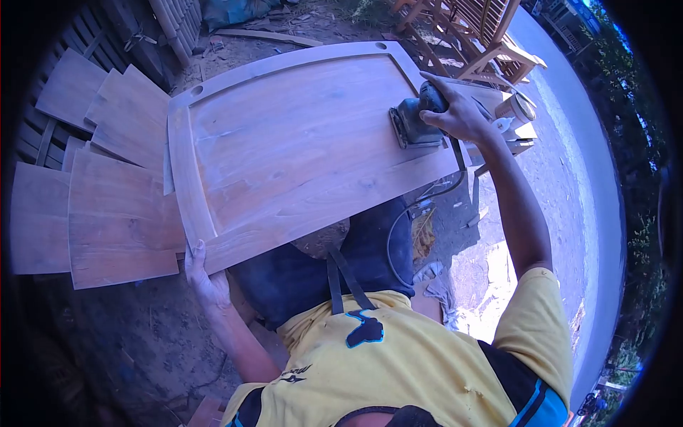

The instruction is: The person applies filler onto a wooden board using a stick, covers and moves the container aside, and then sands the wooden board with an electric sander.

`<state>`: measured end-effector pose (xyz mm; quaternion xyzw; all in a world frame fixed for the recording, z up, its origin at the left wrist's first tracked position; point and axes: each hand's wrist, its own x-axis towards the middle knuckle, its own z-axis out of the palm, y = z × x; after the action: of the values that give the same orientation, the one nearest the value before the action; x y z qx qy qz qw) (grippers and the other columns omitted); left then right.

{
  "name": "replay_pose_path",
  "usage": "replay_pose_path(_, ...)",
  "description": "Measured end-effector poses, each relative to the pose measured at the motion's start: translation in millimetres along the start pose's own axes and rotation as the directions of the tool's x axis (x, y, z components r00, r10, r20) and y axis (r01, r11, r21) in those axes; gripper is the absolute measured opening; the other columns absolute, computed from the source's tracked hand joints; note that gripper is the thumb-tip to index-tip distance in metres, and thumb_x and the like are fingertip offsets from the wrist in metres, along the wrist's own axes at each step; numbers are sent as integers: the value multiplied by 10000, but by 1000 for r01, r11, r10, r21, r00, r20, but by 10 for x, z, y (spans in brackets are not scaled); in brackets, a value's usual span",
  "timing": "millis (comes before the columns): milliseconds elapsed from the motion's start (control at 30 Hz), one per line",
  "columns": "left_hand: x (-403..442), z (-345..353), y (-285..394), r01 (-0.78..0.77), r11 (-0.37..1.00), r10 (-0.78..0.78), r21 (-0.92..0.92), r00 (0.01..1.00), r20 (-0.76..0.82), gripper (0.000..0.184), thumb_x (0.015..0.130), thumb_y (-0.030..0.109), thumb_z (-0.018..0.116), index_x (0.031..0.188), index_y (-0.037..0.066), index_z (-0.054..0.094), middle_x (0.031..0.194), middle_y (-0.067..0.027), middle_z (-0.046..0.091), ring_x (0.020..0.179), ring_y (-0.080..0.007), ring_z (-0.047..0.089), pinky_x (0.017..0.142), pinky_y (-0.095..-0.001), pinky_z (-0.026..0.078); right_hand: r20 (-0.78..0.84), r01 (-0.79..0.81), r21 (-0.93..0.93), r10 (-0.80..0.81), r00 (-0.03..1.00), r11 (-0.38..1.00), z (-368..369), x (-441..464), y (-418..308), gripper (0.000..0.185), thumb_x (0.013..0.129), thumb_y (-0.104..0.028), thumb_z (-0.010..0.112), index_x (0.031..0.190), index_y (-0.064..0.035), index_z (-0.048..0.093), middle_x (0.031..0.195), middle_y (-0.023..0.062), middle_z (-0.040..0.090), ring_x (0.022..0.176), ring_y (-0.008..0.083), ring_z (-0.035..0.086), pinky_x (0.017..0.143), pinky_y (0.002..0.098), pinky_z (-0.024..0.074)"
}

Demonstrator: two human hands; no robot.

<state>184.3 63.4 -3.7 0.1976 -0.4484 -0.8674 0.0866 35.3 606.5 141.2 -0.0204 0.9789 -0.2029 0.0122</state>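
Note:
A framed wooden cabinet door (284, 142) with a recessed panel lies in front of me, tilted, with a round hole near each far corner. My right hand (459, 114) is wrapped round a dark green electric sander (418, 122), whose pad rests on the right part of the door. The sander's cord (445, 188) runs down from it towards my lap. At the door's near left corner, my left hand (206, 274) grips the edge, with some fingers hidden underneath.
Several loose wooden boards (121, 220) lean and overlap on the left. Slatted wooden chairs (484, 35) stand at the far right. A round tin (516, 108) and a small white bottle (502, 125) sit just beyond my right hand. A paved road (562, 114) runs along the right.

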Motion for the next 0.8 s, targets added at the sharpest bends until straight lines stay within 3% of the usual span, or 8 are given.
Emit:
replay_pose_path(67,15,-15,-8,6,1000,-5,21,1000,-24,579,1036,113,671,1542,-67,456,1382,-174,626,1204,-248,666,1016,-395,594,25,-44,-19,45,999,999,80,27,-309,908,849,-393,776,1657,-245,389,1324,253,661,1201,397,671,1073,495,514)
replay_pose_path(133,33,-23,-17,1,999,0,33,1000,-21,570,1035,114,674,1533,-68,463,1378,-171,627,1209,-246,661,1021,-396,591,-65,119,-90,-125,990,989,273,104,-575,927,852,-456,746,1627,-78,406,1231,324,697,1116,437,703,1006,474,553)
replay_pose_path(200,21,-39,7,-6,999,6,53,1000,-10,562,1035,115,677,1524,-69,470,1374,-168,627,1215,-243,656,1026,-397,588,-83,213,-72,-219,972,974,551,150,-1032,931,859,-481,707,1602,-8,404,1124,356,709,1055,482,706,966,507,561)
replay_pose_path(400,14,-65,46,6,997,-15,82,994,110,606,1038,126,662,1565,-60,429,1402,-176,608,1274,-256,620,1091,-427,545,50,464,135,-474,879,875,1127,16,-2526,900,851,-459,715,1585,-13,446,932,343,701,878,510,714,804,539,586)
replay_pose_path(500,42,-76,47,15,998,-21,59,995,96,558,1059,132,636,1555,-46,452,1426,-165,614,1303,-254,614,1136,-431,494,39,529,140,-538,842,837,1138,-50,-2553,919,834,-480,741,1594,-48,458,917,314,697,864,498,716,791,546,580)
replay_pose_path(600,0,-43,49,10,1000,-11,19,996,83,662,1023,123,663,1596,-50,380,1416,-176,598,1283,-263,613,1096,-434,527,20,458,70,-460,887,886,929,79,-2073,918,836,-489,747,1607,-88,453,917,297,700,844,489,711,820,535,570)
replay_pose_path(667,28,-116,35,58,998,-57,-4,991,125,661,1017,105,665,1596,-47,384,1426,-171,592,1274,-254,615,1093,-420,523,-5,353,16,-353,935,935,720,214,-1643,923,834,-476,746,1611,-86,438,1005,304,732,946,496,704,884,546,552)
replay_pose_path(800,-30,-67,97,22,1000,-22,6,997,70,668,1013,98,672,1598,-48,385,1423,-167,591,1265,-244,615,1094,-414,521,-176,132,-46,-138,975,990,465,629,-594,949,848,-489,737,1642,-95,396,1214,249,741,1140,389,731,1046,419,551)
